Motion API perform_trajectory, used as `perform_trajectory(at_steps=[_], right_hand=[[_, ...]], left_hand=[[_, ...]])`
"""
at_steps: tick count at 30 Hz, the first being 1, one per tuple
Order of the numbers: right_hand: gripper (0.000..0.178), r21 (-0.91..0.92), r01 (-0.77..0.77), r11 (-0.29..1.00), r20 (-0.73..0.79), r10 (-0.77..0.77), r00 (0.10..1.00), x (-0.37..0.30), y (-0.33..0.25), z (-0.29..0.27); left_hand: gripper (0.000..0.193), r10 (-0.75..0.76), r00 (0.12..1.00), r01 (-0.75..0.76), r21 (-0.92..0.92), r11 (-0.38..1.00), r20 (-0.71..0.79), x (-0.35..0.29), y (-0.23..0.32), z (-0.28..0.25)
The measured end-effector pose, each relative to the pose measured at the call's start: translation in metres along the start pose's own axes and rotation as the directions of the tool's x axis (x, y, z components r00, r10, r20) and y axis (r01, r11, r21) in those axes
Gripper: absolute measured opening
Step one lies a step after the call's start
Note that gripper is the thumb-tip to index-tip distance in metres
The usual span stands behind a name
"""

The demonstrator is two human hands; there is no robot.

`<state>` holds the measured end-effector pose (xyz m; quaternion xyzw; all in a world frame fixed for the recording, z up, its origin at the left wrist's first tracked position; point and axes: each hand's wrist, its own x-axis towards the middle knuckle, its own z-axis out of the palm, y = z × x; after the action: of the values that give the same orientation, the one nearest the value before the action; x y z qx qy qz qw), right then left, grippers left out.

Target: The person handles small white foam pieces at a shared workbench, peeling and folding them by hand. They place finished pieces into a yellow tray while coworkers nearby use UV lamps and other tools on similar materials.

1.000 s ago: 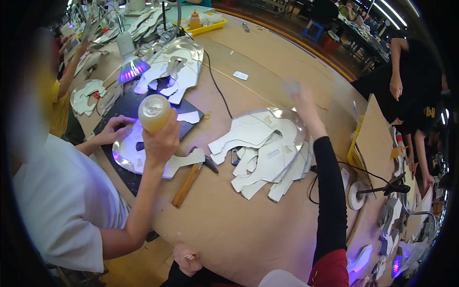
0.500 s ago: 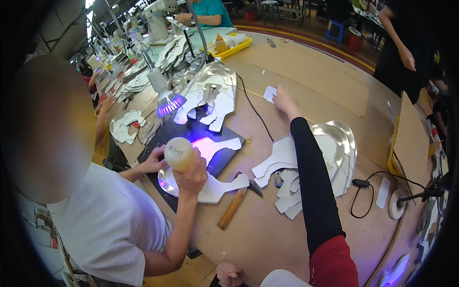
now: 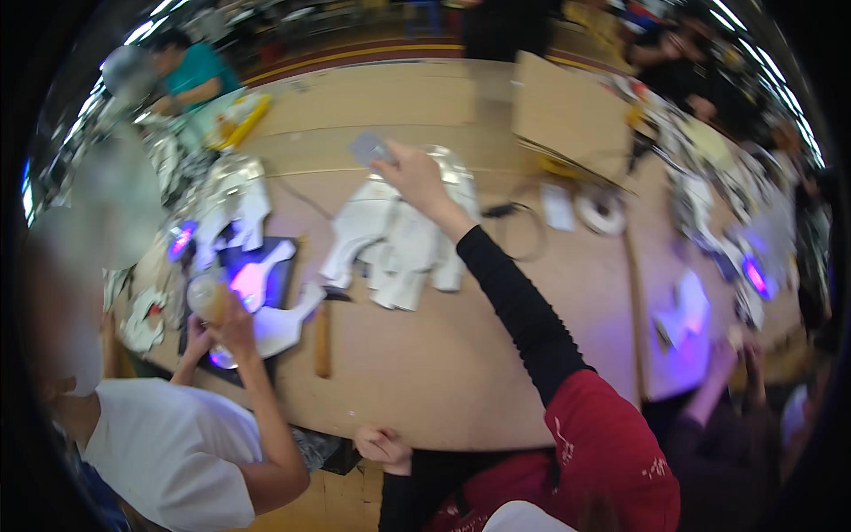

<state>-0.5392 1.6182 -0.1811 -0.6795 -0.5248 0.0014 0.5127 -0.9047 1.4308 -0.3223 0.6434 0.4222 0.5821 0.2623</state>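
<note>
My right hand (image 3: 412, 180), at the end of a black sleeve, pinches a small pale flat card (image 3: 370, 150) by its edge. It is held over the far side of a pile of white cut pieces (image 3: 390, 235) with shiny silvery curved parts. Down by the table's near edge, my left hand (image 3: 382, 445) rests with its fingers curled, and I see nothing in it. A hammer (image 3: 323, 341) with a wooden handle lies left of my right arm. The picture is smeared by motion.
At left, a person in white holds a pale bottle (image 3: 206, 299) over white pieces on a dark board (image 3: 282, 266) under a violet lamp (image 3: 183, 238). Cardboard sheets (image 3: 567, 111), a tape roll (image 3: 601, 213) and a black cable (image 3: 501, 210) lie farther right. Another person works at the right.
The view has turned to the right. My right hand has lifted the card off the table and brought it over the pile of white pieces. My left hand still rests curled near the edge.
</note>
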Motion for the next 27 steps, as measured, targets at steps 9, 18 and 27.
perform_trajectory(at_steps=[9, 18, 27], right_hand=[[0.022, -0.326, -0.364, 0.873, -0.580, 0.120, 0.806, -0.333, -0.076, -0.201], [0.025, -0.483, -0.591, 0.646, -0.618, 0.227, 0.753, -0.469, -0.063, -0.210], [0.027, -0.430, -0.571, 0.699, -0.643, 0.207, 0.737, -0.470, -0.066, -0.213]], left_hand=[[0.035, 0.000, 0.963, -0.045, 0.157, 0.987, 0.270, 0.022, 0.022, 0.007], [0.033, -0.017, 0.926, -0.122, 0.341, 0.932, 0.378, 0.027, 0.021, 0.003], [0.029, 0.188, 0.897, -0.353, 0.395, 0.848, 0.399, 0.020, 0.011, 0.004]])
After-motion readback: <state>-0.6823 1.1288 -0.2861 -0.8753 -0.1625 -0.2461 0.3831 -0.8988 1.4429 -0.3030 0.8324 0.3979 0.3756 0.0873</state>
